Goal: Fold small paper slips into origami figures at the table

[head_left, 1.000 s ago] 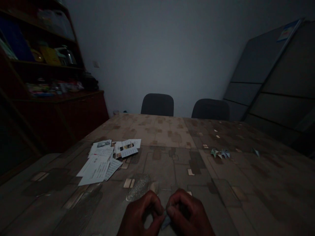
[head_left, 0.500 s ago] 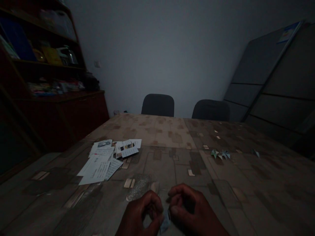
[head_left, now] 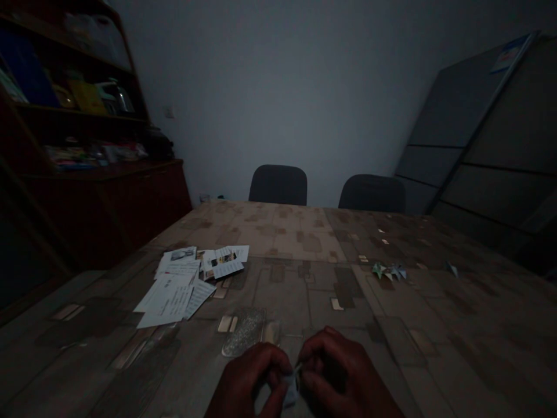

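At the near edge of the view, a small piece of folded paper (head_left: 290,392) sits between my two hands. My left hand (head_left: 256,380) is closed, thumb and fingers pinching the paper from its left side. My right hand (head_left: 342,371) is also closed, with its fingertips pinching the paper's right edge. The fingers cover much of the paper, so its full shape is hidden. Farther off to the right lie several small folded paper figures (head_left: 389,271), and one more folded paper piece (head_left: 452,269) rests apart from them.
Printed paper sheets (head_left: 167,299) are spread at the left on the patterned tablecloth (head_left: 300,232). Two dark chairs (head_left: 278,184) stand behind the table. A shelf cabinet (head_left: 148,191) is at the far left, and a grey panelled unit (head_left: 439,116) at the right.
The fingertips of both hands have come closer together around the paper. My right hand's fingers now pinch its upper edge, and the paper has shifted slightly. The view has moved a little.
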The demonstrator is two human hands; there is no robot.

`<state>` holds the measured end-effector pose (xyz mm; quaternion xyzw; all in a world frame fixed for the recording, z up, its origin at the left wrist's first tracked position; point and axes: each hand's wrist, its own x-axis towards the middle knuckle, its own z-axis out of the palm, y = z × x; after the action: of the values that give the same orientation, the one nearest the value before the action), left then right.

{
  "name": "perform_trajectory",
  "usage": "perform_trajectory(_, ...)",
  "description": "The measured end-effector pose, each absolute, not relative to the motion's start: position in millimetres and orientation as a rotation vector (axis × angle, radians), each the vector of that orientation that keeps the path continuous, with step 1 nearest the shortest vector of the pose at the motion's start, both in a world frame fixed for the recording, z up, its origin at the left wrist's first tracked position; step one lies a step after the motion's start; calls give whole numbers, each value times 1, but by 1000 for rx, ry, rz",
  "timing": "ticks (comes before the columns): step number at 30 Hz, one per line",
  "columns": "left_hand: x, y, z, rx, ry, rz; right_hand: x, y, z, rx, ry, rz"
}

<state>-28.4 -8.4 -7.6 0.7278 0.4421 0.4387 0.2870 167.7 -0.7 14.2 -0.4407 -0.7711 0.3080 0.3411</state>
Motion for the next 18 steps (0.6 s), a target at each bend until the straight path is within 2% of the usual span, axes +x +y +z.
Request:
perform_trajectory(8,-32,-6,-9,2155,1154,1139,167,-2,7,-1155,-2028,731)
perform_trajectory(13,-35,-4,-7,2264,1133,993,168,1,15,-879,-2171,468)
perform_trajectory(18,-35,-3,-6,2209,1130,978,168,5,18,-830,-2258,479)
